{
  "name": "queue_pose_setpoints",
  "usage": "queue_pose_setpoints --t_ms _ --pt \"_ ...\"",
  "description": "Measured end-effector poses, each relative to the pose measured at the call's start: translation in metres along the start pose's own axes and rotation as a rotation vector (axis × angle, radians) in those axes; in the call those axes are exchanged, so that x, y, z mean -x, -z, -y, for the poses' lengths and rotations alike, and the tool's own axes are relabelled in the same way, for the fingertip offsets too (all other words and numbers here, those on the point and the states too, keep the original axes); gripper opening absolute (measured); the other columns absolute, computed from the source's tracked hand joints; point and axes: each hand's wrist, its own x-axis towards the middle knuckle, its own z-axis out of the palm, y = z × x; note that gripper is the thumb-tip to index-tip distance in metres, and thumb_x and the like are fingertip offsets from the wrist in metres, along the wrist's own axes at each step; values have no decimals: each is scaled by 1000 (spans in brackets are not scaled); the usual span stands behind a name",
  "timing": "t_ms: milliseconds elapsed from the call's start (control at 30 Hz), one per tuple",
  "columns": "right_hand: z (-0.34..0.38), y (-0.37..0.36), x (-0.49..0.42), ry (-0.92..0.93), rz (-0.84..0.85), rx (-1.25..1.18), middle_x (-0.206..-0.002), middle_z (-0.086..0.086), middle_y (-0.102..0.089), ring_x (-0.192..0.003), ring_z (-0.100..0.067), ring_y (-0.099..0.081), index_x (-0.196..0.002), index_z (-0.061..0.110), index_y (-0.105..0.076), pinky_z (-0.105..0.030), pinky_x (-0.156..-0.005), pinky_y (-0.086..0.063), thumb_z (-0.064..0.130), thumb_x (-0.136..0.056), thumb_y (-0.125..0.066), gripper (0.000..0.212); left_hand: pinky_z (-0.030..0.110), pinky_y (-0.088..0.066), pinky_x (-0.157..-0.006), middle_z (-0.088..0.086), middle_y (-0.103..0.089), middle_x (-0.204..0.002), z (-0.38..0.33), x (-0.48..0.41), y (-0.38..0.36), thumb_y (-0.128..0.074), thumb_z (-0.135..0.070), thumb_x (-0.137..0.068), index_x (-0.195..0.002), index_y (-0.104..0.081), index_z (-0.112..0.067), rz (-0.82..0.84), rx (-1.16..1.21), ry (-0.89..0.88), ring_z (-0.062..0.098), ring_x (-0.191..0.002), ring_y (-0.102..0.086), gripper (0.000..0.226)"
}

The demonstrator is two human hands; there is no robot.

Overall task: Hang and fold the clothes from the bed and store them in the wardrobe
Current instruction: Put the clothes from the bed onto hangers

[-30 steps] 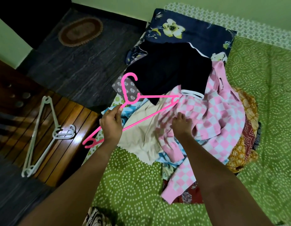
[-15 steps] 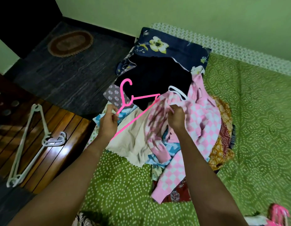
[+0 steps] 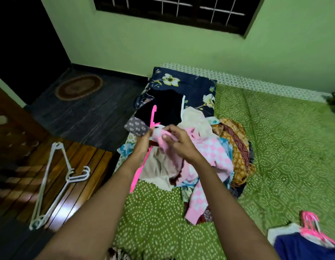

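My left grip (image 3: 143, 145) clasps the pink hanger (image 3: 139, 171) with a bunch of the pink checked top (image 3: 213, 152); my right grip (image 3: 179, 145) pinches the same bunch; the rest trails onto the clothes pile (image 3: 236, 147) on the bed (image 3: 279, 147).

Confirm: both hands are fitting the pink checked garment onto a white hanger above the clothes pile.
Not white: the head view shows a pink hanger. The left hand and right hand are fitting the pink checked garment onto it above the clothes pile.
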Motion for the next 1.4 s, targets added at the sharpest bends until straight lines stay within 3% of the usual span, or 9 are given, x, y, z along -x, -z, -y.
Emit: queue_pose_setpoints --t_ms 167,267,433,667,933,1100,1200,1300,1400 --pt "30 -55 43 -18 72 -25 -92 1 -61 -79 18 -55 -100 9 -60 -7 -79 -41 -11 -82 -59 27 24 -43 -50 22 -60 -82 9 38 51 -61 -28 -73 -86 -64 1 132 1 85 24 -55 -54 33" --pt "27 -70 62 -48 162 15 -87 3 -61 -74 18 -55 -99 -7 -64 -5 -73 -40 -11 -81 -63 19 16 -39 -43 7 -61 -54 12 49 70 -58 -10 -82 -74 -60 1 31 -78 60 17 -49 -54 13" --pt "54 -94 95 -202 233 -6 -74 0 -69 -62 -2 -59 -97 -8 -64 -18 -54 -44 10 -93 -57 20 41 -47 -80 23 -61 -88 21 69 110 -58 -11 -87 -90 -65 4 8 -191 -80 27 -84 -56 17" --pt "108 -108 91 -56 1 161 -126 -9 -54 -111 -12 -52 -129 -1 -50 -30 -96 -43 -4 -92 -51 37 19 -36 -45 5 -49 -46 -31 161 116 -49 4 -82 -58 -52 -4 60 -80 -260 13 -43 -45 26" --pt "156 -102 85 -60 184 -139 -99 -7 -61 -91 -16 -57 -116 14 -53 -34 -83 -48 3 -86 -64 34 12 -39 -46 -10 -53 -38 -79 188 130 -66 6 -74 -58 -62 -11 138 -172 -523 -4 -39 -47 23" --pt "136 -88 90 -245 325 221 -95 -12 -69 -86 -17 -62 -94 5 -70 -40 -82 -51 35 -77 -76 35 10 -40 -44 -9 -54 -37 -100 194 117 -62 8 -78 -65 -61 -7 136 -161 -572 -3 -38 -49 20" --pt "120 -68 98 -389 443 404 -92 7 -69 -80 -6 -62 -93 17 -66 -14 -70 -52 28 -80 -75 19 13 -43 -48 -8 -56 -39 -113 186 120 -63 7 -78 -67 -62 -5 126 -128 -569 0 -39 -51 17" --pt "109 -37 98 -430 330 629 -64 13 -62 -56 -4 -52 -79 16 -64 -15 -50 -40 42 -78 -73 28 20 -45 -57 -6 -60 -44 -120 171 123 -65 3 -77 -65 -67 -8 110 -120 -564 5 -43 -55 17" --pt "122 -9 81 -229 71 683 -81 -5 -56 -77 -13 -47 -93 3 -67 -23 -62 -35 28 -80 -72 29 18 -44 -54 -7 -59 -44 -119 159 120 -68 0 -77 -48 -69 -15 99 -129 -583 4 -43 -52 33"
